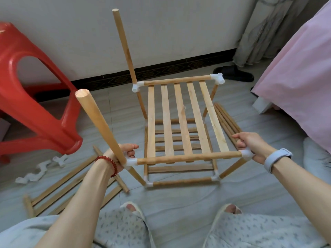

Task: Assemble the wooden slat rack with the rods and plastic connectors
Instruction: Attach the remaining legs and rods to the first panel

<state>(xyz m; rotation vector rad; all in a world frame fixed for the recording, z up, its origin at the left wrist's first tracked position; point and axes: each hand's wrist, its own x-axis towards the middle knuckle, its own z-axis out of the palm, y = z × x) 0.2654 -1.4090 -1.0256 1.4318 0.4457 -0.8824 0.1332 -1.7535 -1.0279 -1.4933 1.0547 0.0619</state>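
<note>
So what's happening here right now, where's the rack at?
A person is building a two-tier wooden rack on the floor. The left hand grips the near-left plastic connector beside an upright rod; the right hand grips the near-right connector. The upper slat shelf is in place. Two uprights stand on the left; spare rods, loose connectors and another slat panel lie around.

A bedroom at home: pink bedspread (295, 72) at right, curtain (265, 29) in corner, slipper (234, 73) on tiled floor (179, 203), red plastic stool (35, 104).

Rack (182, 115) pale matt wood; connectors (217, 78) white plastic; stool (35, 97) glossy red plastic.
</note>
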